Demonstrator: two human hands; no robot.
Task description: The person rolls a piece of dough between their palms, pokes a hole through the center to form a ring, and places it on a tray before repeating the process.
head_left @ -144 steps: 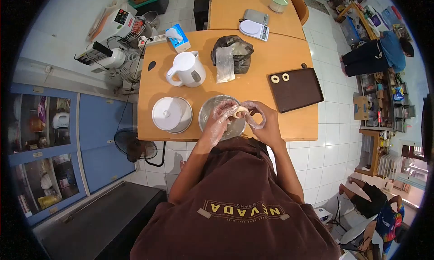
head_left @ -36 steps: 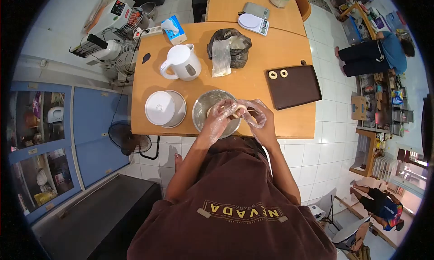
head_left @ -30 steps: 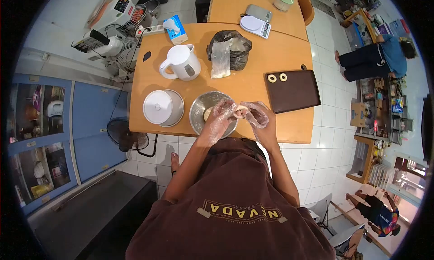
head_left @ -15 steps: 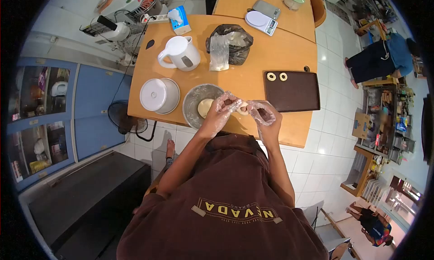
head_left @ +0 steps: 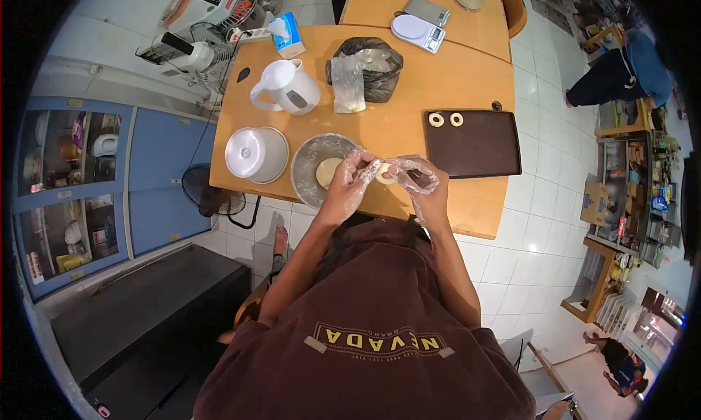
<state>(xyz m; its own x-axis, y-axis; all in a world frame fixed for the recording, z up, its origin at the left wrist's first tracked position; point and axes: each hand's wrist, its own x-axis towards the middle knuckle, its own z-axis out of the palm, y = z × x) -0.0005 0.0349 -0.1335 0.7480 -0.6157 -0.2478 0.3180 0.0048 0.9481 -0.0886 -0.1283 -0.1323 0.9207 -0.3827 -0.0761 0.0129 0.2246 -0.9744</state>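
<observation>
A small ring of pale dough (head_left: 383, 174) is pinched between my two floury hands above the table's near edge. My left hand (head_left: 353, 182) grips its left side, fingers closed. From the other side, the thumb and fingers of my right hand (head_left: 421, 183) press on it. Just left of my left hand stands a metal bowl (head_left: 303, 159) with flour on its wall and a larger lump of dough (head_left: 328, 173) inside, partly covered by that hand. To the right lies a dark baking tray (head_left: 473, 151); two dough rings (head_left: 436, 120) sit in its far left corner.
A white lidded tub (head_left: 257, 155) and a white electric kettle (head_left: 287, 88) stand left on the wooden table (head_left: 409, 84). Behind are a black plastic bag (head_left: 380, 77), a tissue box (head_left: 286, 36) and a kitchen scale (head_left: 418, 33). Two people are at the right, away from the table.
My hands have shifted slightly left with the dough, which now shows more plainly as a ring. My right fingers have moved in over it. The view has shifted a little.
</observation>
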